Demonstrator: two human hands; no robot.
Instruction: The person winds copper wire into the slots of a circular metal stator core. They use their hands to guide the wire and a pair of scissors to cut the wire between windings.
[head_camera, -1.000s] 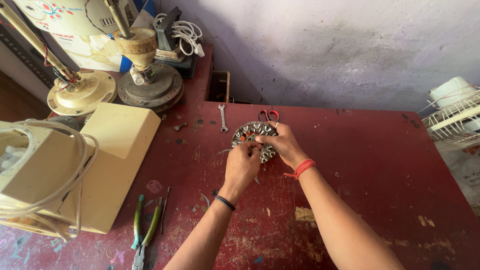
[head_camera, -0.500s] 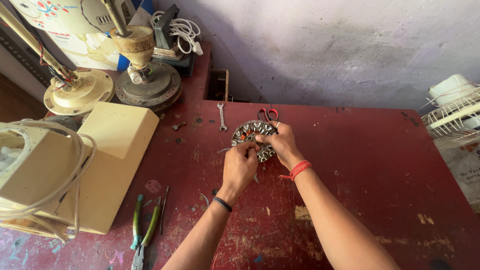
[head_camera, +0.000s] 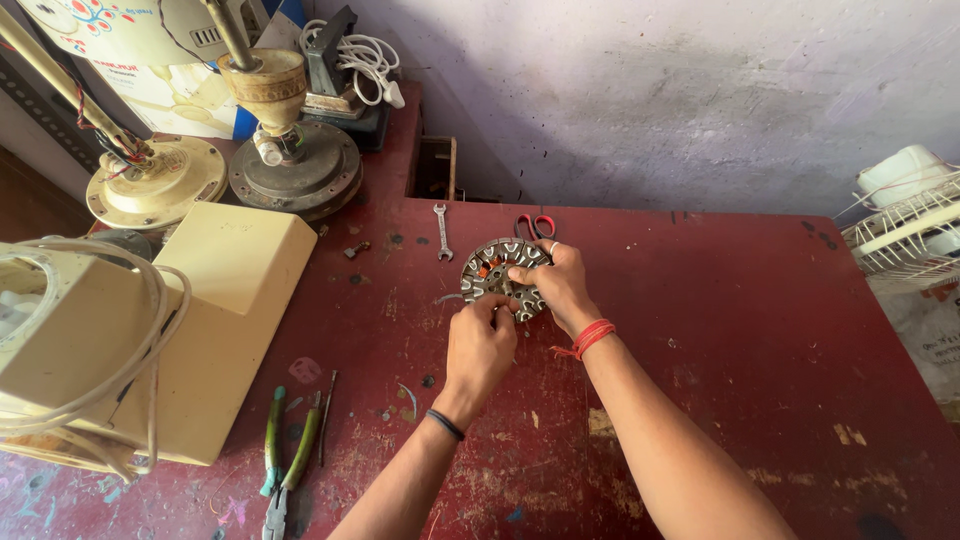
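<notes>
A round metal fan stator (head_camera: 489, 271) with slotted teeth and orange bits of winding lies on the dark red table (head_camera: 700, 330). My right hand (head_camera: 553, 287) grips its near right rim, thumb and fingers on the teeth. My left hand (head_camera: 480, 345) sits just below it, fingertips pinched at the stator's lower edge; what they pinch is too small to tell. Red-handled scissors (head_camera: 534, 226) lie right behind the stator, and a small spanner (head_camera: 441, 231) lies to its left.
A cream fan housing with a loose cable (head_camera: 130, 340) fills the left. Green-handled pliers (head_camera: 283, 462) lie near the front left. Two fan motor bases (head_camera: 295, 170) stand at the back left. A white fan guard (head_camera: 905, 230) sits at the right edge.
The view has shifted slightly. My left hand has slid down from the stator's face to its lower edge. My right hand keeps its hold on the rim.
</notes>
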